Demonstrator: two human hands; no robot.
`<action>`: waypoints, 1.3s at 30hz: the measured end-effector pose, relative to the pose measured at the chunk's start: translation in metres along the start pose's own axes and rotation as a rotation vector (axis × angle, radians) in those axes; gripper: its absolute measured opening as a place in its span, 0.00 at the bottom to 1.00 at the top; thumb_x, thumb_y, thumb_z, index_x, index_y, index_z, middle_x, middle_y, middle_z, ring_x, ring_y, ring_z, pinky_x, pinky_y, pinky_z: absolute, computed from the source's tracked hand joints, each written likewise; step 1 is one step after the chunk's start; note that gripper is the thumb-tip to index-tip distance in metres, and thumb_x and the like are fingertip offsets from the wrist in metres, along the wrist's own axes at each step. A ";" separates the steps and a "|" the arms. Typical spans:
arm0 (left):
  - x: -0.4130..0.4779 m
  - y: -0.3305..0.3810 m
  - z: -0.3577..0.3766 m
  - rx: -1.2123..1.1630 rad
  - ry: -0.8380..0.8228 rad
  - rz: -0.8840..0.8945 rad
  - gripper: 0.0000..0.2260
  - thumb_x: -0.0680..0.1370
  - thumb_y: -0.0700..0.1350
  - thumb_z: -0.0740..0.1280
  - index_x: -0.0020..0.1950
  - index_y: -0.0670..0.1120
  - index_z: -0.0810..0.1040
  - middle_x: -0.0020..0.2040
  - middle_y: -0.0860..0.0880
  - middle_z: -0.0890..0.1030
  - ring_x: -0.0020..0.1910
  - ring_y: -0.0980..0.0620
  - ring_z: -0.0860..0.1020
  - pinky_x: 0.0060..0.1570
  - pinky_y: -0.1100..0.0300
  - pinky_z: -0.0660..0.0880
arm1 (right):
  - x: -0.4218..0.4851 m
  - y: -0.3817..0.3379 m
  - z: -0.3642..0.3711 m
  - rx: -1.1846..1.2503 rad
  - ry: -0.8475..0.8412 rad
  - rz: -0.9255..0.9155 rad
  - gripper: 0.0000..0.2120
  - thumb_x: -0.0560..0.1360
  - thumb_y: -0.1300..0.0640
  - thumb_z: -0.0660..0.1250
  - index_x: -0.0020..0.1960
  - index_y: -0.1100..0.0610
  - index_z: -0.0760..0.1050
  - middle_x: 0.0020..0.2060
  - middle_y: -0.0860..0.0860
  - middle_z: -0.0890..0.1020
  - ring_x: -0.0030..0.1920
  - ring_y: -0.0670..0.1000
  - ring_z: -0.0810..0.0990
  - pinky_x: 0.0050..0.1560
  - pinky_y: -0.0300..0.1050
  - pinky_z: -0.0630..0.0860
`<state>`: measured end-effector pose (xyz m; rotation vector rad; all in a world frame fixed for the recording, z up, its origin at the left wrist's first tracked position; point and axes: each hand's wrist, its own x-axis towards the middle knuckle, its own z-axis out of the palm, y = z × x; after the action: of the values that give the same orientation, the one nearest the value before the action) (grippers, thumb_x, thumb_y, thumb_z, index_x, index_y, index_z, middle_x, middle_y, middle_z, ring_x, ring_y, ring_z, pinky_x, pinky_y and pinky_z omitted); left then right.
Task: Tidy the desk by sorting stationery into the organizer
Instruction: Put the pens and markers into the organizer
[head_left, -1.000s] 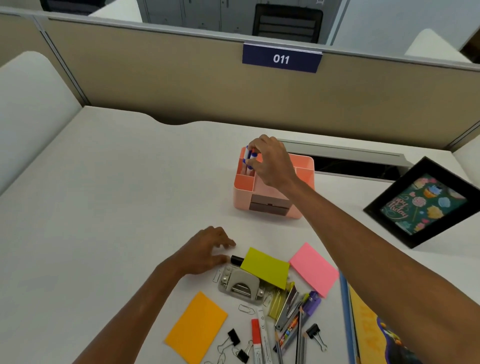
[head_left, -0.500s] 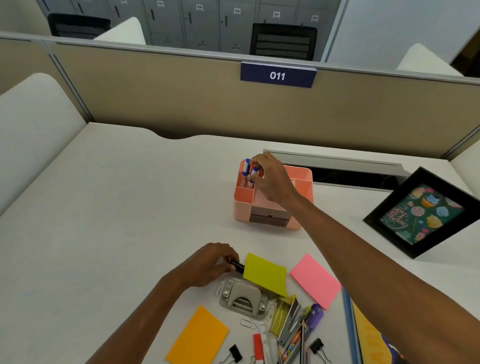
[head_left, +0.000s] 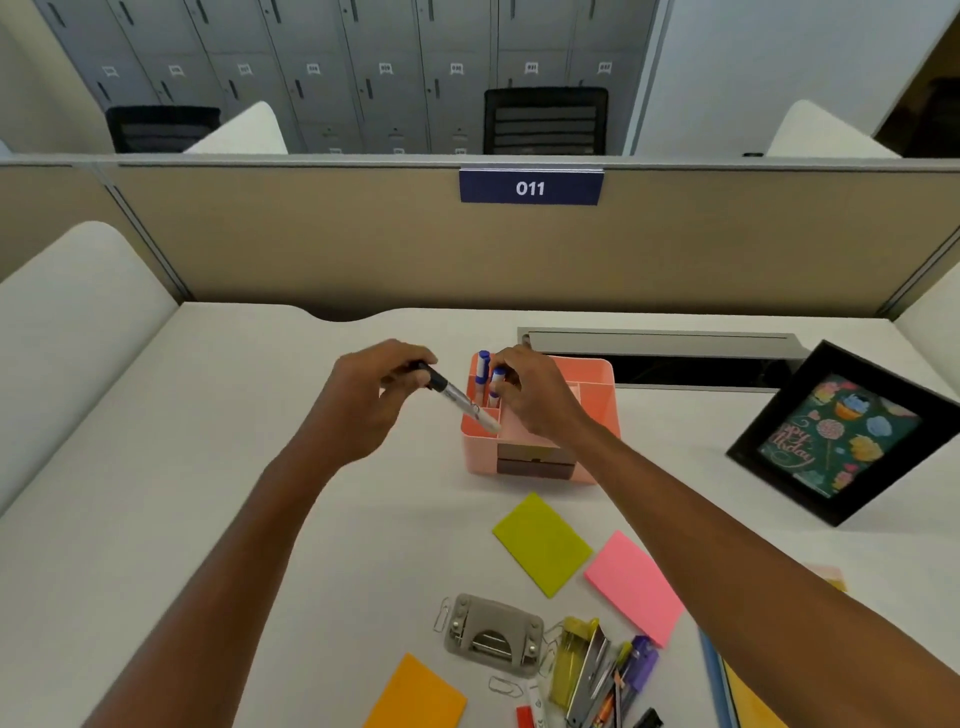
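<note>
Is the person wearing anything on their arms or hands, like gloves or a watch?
No. The left hand and the right hand are bare, with no gloves and no rings that I can see. The left forearm and the right forearm are bare too: no sleeve reaches into view, and no watch or bracelet shows on either wrist.

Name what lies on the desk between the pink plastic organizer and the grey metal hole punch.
In the head view, a yellow-green rectangular sticky note lies flat there.
</note>
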<state>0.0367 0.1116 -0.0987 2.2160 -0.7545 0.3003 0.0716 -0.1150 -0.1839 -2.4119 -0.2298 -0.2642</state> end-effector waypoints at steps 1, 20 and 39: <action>0.015 0.000 0.000 0.041 0.025 0.023 0.08 0.76 0.34 0.66 0.53 0.41 0.79 0.43 0.54 0.78 0.38 0.60 0.76 0.42 0.69 0.72 | 0.000 0.001 -0.001 -0.001 -0.003 0.001 0.07 0.75 0.64 0.66 0.52 0.60 0.78 0.46 0.52 0.79 0.42 0.48 0.74 0.42 0.37 0.68; 0.064 -0.037 0.090 0.356 -0.385 -0.160 0.07 0.79 0.40 0.63 0.56 0.47 0.72 0.52 0.43 0.81 0.45 0.43 0.78 0.44 0.48 0.79 | -0.051 -0.007 -0.047 0.048 0.156 -0.003 0.10 0.74 0.62 0.69 0.55 0.61 0.79 0.45 0.54 0.81 0.39 0.49 0.78 0.43 0.41 0.77; 0.027 -0.043 0.093 0.172 -0.050 -0.145 0.14 0.76 0.45 0.69 0.60 0.44 0.73 0.58 0.43 0.77 0.48 0.48 0.79 0.46 0.57 0.75 | -0.309 0.012 -0.049 -0.090 -0.244 0.763 0.07 0.75 0.55 0.65 0.41 0.53 0.80 0.39 0.52 0.82 0.38 0.53 0.81 0.41 0.51 0.80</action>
<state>0.0823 0.0557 -0.1762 2.4341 -0.6096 0.2468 -0.2299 -0.1858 -0.2325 -2.4232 0.6016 0.3730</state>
